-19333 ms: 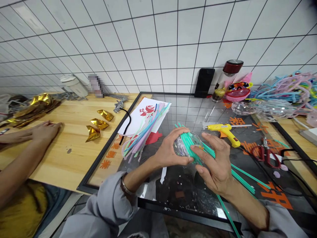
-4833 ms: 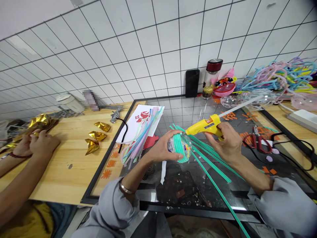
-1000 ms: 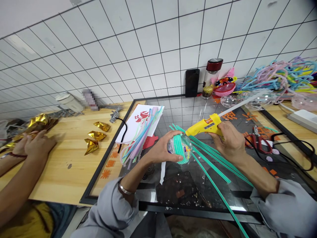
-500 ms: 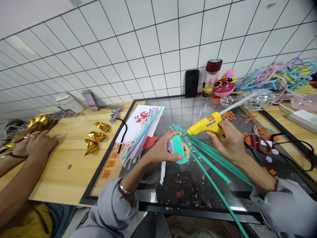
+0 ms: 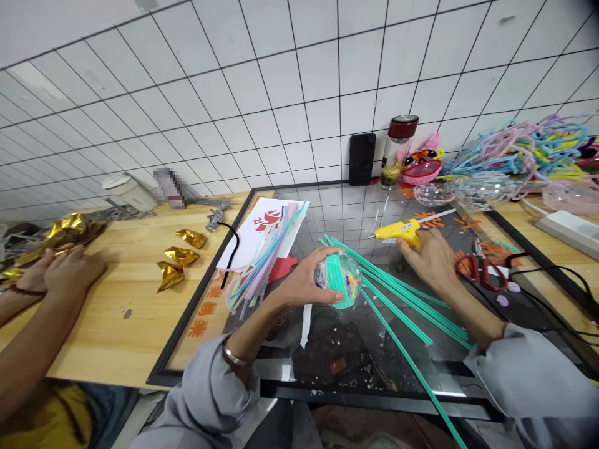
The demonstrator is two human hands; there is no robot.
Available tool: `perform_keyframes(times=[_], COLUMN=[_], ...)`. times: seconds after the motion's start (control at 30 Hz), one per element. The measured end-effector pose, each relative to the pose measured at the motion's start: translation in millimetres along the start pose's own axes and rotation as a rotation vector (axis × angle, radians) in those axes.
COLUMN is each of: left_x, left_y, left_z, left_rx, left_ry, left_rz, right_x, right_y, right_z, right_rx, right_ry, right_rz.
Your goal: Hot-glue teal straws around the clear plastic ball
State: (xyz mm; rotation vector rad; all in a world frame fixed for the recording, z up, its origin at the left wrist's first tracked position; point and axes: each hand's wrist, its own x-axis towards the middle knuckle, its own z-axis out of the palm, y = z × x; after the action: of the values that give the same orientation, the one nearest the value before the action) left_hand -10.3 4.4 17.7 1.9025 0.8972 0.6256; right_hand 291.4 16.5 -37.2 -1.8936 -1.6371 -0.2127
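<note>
the left hand point(image 5: 306, 280) is curled around a clear ball point(image 5: 340, 279) wrapped in green, thumb pressed on its near side. right of that grip, the right hand point(image 5: 433, 257) grasps a yellow glue gun point(image 5: 397, 232), nozzle apart from the ball. green strips point(image 5: 418, 332) fan out between both grips; red-handled scissors point(image 5: 478, 265) lie right of the right hand.

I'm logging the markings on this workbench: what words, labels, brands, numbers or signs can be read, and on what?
None can be quoted with confidence.
Yellow glue gun: label too small to read.
White paper: red marks, possibly a character, too unclear.
Orange cut-outs along the table's left edge: character-like, too small.
Pixelated item by the wall: obscured.
</note>
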Motion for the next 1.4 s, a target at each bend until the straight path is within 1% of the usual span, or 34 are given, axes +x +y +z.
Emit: perform_keyframes(times=[0.1,0.2,0.3,0.4,0.47,0.53,0.6,0.63,0.67,0.7,0.73,0.77,0.83,0.93,1.03,1.13,1.27,1.4], left_x=[0.3,0.2,-0.5,-1.2,-1.5,-1.6,-1.6,-1.6,-1.4,-1.2,-0.9,-0.5,0.3,0.8,0.6,0.4,0.5,0.6], left_y=[0.8,2.2,3.1,3.1,3.0,3.1,3.5,3.7,3.8,3.8,3.8,3.7,3.6,3.1,1.6,-0.6,-1.7,-0.9], left_z=[0.2,0.2,0.1,0.3,0.5,0.7,0.8,0.9,0.9,1.0,1.1,1.1,1.3,1.8,2.6,3.9,5.2,4.9], left_rx=[0.002,0.004,0.004,-0.003,-0.009,-0.012,-0.009,-0.005,-0.003,-0.003,-0.004,-0.006,-0.01,-0.012,0.001,0.011,0.01,0.017], left_ry=[0.003,0.001,0.0,0.0,-0.002,0.002,0.006,0.006,0.006,0.004,0.003,0.005,0.009,0.012,0.025,0.038,0.035,0.024], left_rz=[-0.005,-0.002,-0.016,-0.035,-0.035,-0.031,-0.03,-0.032,-0.031,-0.028,-0.024,-0.018,-0.006,0.007,0.018,0.029,0.044,0.047], right_x=[3.6,7.8,9.7,9.6,9.6,9.7,8.9,7.7,5.8,3.0,-0.5,-4.6,-13.2,-22.7,-25.7,-25.8,-26.6,-27.5], right_y=[7.1,11.0,15.0,18.9,18.4,13.3,2.2,-5.6,-14.5,-24.4,-34.8,-45.3,-64.8,-86.0,-96.3,-99.6,-100.5,-101.6], right_z=[10.7,19.7,28.4,33.3,31.7,25.1,14.3,7.9,1.2,-5.5,-11.9,-17.9,-28.2,-37.9,-40.7,-39.1,-35.7,-34.6], right_rx=[-0.041,-0.079,-0.107,-0.131,-0.175,-0.201,-0.14,-0.064,0.033,0.075,0.131,0.304,0.573,0.733,0.776,0.711,0.663,0.693], right_ry=[-0.035,-0.029,0.039,0.125,0.161,0.182,0.188,0.178,0.147,0.124,0.095,0.032,-0.063,-0.16,-0.176,-0.142,-0.132,-0.176], right_rz=[0.024,0.041,0.005,-0.089,-0.134,-0.159,-0.197,-0.23,-0.27,-0.304,-0.344,-0.399,-0.441,-0.486,-0.523,-0.549,-0.529,-0.514])
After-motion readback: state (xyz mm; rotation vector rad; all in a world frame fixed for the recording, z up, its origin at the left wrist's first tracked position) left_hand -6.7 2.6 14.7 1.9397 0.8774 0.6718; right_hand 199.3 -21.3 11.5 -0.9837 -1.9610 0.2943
